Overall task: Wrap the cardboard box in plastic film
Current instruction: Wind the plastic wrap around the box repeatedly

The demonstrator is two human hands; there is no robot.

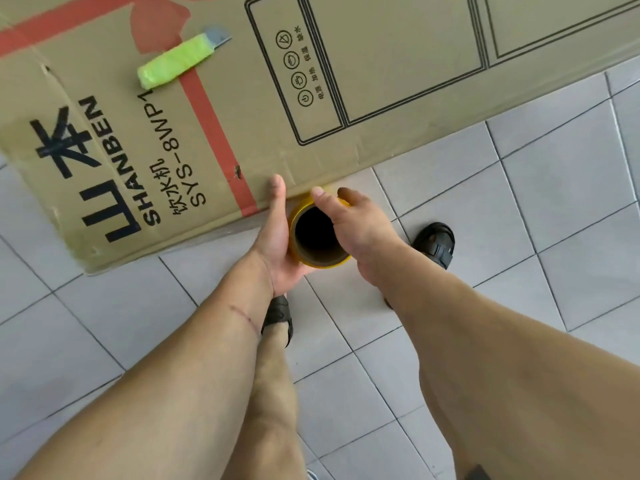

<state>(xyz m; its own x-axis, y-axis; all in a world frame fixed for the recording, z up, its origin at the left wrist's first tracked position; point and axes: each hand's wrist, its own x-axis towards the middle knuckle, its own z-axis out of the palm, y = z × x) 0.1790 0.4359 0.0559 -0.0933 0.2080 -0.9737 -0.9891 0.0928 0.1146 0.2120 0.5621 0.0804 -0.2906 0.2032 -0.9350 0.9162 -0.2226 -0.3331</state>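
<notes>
Cardboard box, one — large, stiff, likely heavy; lies flat on the tiled floor from 9 to 1 o'clock. Film roll, one, at centre, touching the box edge; film thin, clingy, tear-prone — hold by the core ends. Left hand cups it; right hand curls over its rim. Knife, one, on the box at 11 o'clock.
</notes>
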